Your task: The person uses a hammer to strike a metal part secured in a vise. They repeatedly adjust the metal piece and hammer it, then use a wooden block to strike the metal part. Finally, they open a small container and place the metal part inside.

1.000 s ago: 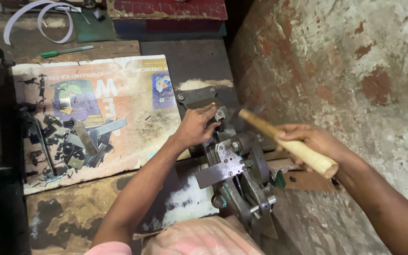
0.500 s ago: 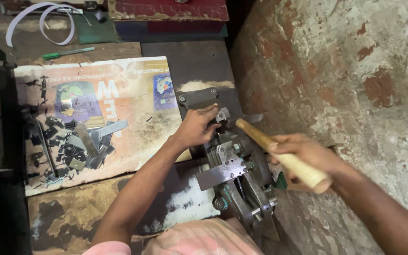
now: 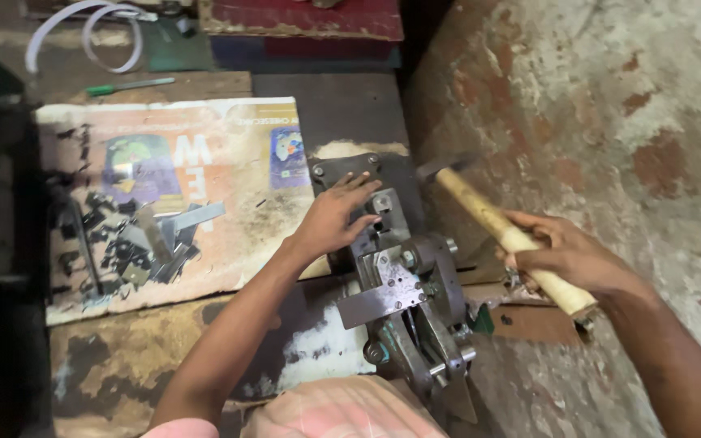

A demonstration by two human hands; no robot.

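My right hand [image 3: 565, 258] grips the pale wooden handle of a hammer [image 3: 488, 217]. Its dark head is raised and blurred, just right of the top of a grey metal press tool [image 3: 399, 292]. My left hand [image 3: 336, 219] lies on the upper part of that tool with its fingers spread, touching a small metal piece near the block at the top. The tool is bolted to a dark plate on the workbench.
A printed cardboard sheet [image 3: 229, 174] lies left of the tool, with a heap of several small metal pieces [image 3: 135, 239] on it. A green screwdriver [image 3: 127, 84] and a white strap [image 3: 83, 24] lie at the back. A rough brick wall [image 3: 602, 105] closes the right side.
The hammer has swung up and away from the tool after being down on it. My left hand's fingers have spread out over the tool's top.
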